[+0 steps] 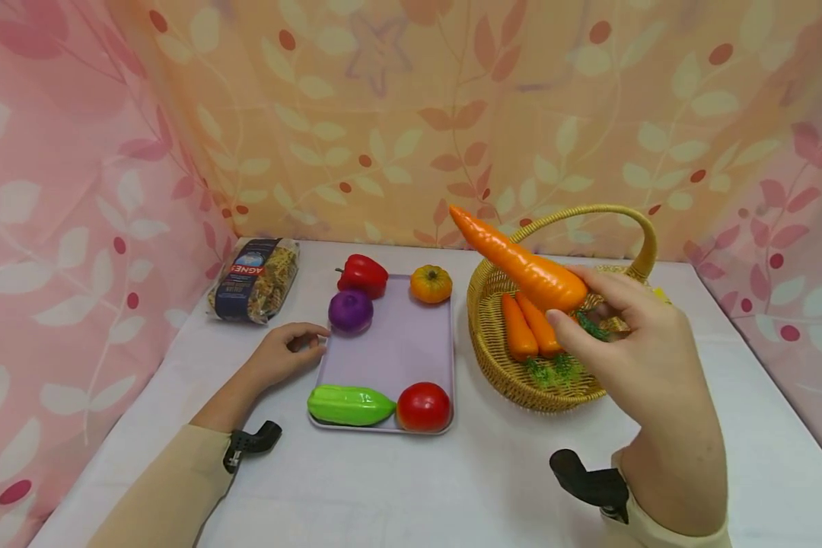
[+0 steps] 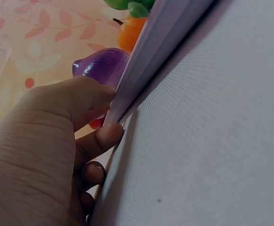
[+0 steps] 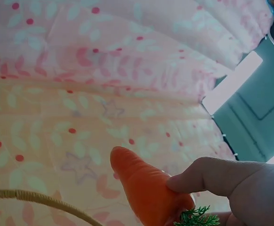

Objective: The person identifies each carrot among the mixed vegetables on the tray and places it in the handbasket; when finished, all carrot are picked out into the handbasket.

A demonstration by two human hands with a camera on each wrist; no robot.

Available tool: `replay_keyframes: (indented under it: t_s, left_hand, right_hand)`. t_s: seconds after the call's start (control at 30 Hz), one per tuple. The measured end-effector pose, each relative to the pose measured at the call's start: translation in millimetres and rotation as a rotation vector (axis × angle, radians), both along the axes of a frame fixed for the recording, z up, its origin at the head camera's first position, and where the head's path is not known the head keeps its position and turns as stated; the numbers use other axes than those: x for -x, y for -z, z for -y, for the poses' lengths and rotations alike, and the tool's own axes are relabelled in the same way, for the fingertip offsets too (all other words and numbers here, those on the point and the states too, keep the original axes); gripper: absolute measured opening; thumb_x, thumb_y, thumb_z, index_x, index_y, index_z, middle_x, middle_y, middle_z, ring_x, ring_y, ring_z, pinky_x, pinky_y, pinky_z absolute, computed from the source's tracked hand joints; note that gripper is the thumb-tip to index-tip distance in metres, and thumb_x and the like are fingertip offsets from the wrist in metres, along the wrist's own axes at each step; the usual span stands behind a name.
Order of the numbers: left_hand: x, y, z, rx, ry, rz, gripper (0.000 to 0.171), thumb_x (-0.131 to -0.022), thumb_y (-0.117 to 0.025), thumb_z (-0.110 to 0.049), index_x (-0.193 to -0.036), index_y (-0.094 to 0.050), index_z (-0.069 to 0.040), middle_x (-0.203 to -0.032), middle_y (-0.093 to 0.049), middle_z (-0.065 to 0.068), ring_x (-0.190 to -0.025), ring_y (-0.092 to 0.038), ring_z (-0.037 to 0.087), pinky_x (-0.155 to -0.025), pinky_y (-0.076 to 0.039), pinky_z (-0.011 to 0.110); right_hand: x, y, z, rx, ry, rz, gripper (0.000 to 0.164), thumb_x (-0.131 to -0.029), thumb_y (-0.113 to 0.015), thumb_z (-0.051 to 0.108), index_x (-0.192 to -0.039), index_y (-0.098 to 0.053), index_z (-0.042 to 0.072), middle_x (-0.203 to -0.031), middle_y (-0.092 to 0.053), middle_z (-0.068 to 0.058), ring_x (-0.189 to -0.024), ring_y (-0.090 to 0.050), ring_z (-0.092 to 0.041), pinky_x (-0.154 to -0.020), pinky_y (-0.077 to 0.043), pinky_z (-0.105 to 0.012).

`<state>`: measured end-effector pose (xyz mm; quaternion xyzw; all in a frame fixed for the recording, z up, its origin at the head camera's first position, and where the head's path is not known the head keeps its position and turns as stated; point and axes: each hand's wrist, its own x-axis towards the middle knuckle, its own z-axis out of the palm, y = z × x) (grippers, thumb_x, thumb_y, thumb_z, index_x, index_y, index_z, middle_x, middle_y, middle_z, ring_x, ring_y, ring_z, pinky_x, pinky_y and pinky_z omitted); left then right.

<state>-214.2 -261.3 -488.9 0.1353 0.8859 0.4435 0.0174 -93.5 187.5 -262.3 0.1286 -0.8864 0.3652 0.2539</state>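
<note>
My right hand (image 1: 647,350) holds an orange carrot (image 1: 520,262) above the wicker basket (image 1: 482,346), pinching it near its leafy end with thumb and fingers. The right wrist view shows the thumb pressed on the carrot (image 3: 146,190), beside green leaves (image 3: 198,216). Two more carrots (image 1: 519,327) lie inside the basket. At the left rim of the lilac tray (image 1: 390,350), my left hand (image 1: 284,358) pinches the edge between thumb and finger. On the tray are a purple onion (image 1: 351,312), red bell pepper (image 1: 363,275), small pumpkin (image 1: 431,285), green ridged vegetable (image 1: 349,405) and tomato (image 1: 424,407).
A bag of pasta (image 1: 255,280) lies at the table's back left. The basket's tall handle (image 1: 647,247) arches up behind the carrot. Floral cloth (image 1: 383,152) hangs around the back and sides of the white table (image 1: 356,487).
</note>
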Motion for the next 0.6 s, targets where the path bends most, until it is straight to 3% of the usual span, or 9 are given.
replay_keyframes:
  t_s: [0.1,0.23,0.47,0.6]
  left_hand:
    - [0.3,0.4,0.0,0.000,0.002,0.008,0.027,-0.094,-0.077,-0.024,-0.120,-0.075,-0.016,-0.098,-0.065,0.000,-0.096,-0.054,0.022,-0.083,-0.046,0.031]
    - [0.5,1.0,0.0,0.001,-0.001,0.010,0.028,-0.094,-0.077,-0.024,-0.120,-0.075,-0.016,-0.097,-0.065,0.000,-0.096,-0.054,0.022,-0.083,-0.046,0.032]
    - [0.0,1.7,-0.2,0.003,-0.011,0.007,0.027,-0.093,-0.077,-0.024,-0.120,-0.075,-0.018,-0.097,-0.065,-0.001,-0.096,-0.055,0.022,-0.084,-0.046,0.032]
    - [0.3,3.0,0.6,0.003,-0.013,0.002,0.027,-0.093,-0.078,-0.025,-0.119,-0.076,-0.019,-0.097,-0.065,-0.001,-0.095,-0.055,0.021,-0.082,-0.046,0.030]
  right_hand:
    - [-4.7,-3.3,-16.2,0.028,0.072,0.051,0.047,-0.088,-0.083,0.016,-0.132,-0.072,0.025,-0.110,-0.068,0.008,-0.091,-0.054,-0.008,-0.074,-0.042,-0.011]
    - [-8.9,-6.2,-39.1,0.051,0.169,0.111,0.046,-0.089,-0.083,0.020,-0.133,-0.071,0.024,-0.104,-0.063,0.019,-0.091,-0.053,-0.007,-0.067,-0.041,-0.012]
    - [-11.6,2.5,-91.9,0.187,0.163,0.106,0.048,-0.091,-0.076,0.000,-0.136,-0.068,0.016,-0.105,-0.063,0.018,-0.079,-0.052,-0.003,-0.046,-0.040,-0.015]
    - [-10.2,11.5,-124.7,0.148,0.127,0.099,0.056,-0.092,-0.070,-0.008,-0.139,-0.065,0.021,-0.107,-0.059,0.021,-0.071,-0.049,0.000,-0.042,-0.038,-0.017]
